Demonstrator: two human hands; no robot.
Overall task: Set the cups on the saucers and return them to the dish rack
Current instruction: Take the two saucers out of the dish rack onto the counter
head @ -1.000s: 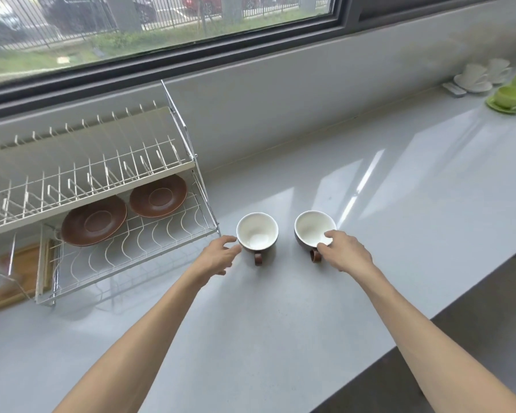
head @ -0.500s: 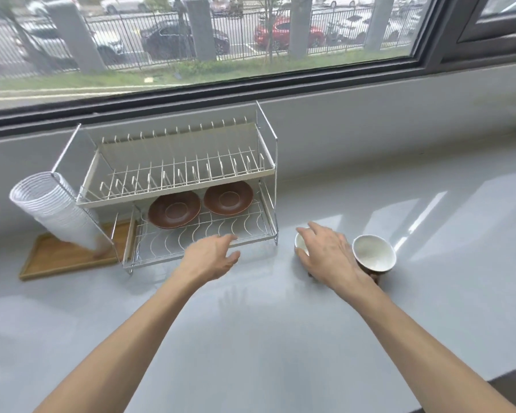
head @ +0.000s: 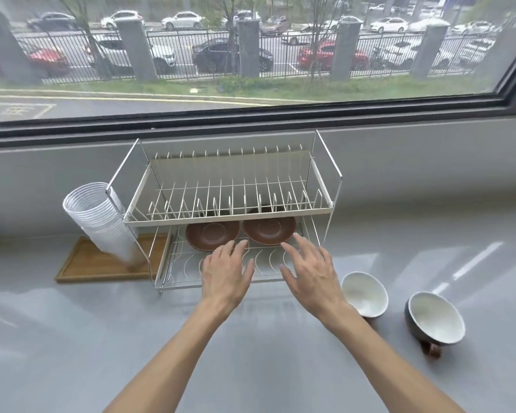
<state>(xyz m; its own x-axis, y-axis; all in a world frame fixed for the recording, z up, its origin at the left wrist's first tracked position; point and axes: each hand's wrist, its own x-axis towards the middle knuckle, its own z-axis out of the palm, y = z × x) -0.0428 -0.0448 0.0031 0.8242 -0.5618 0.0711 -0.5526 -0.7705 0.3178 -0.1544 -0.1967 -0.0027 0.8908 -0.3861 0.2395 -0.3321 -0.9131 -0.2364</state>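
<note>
Two saucers (head: 240,234) just beyond fingertips | left hand (head: 225,275), right hand (head: 312,274) spread, empty | cups (head: 399,308) right of hands

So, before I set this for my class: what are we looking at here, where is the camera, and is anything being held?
There is no machine. A person wears a camera on the head, looking down at their own bare arms. The left hand and right hand reach, fingers spread and empty, towards two brown saucers on the lower shelf of a wire dish rack. Two cups stand on the grey counter to the right, untouched. Left of the rack, a stack of clear plastic cups leans over a wooden tray.
</note>
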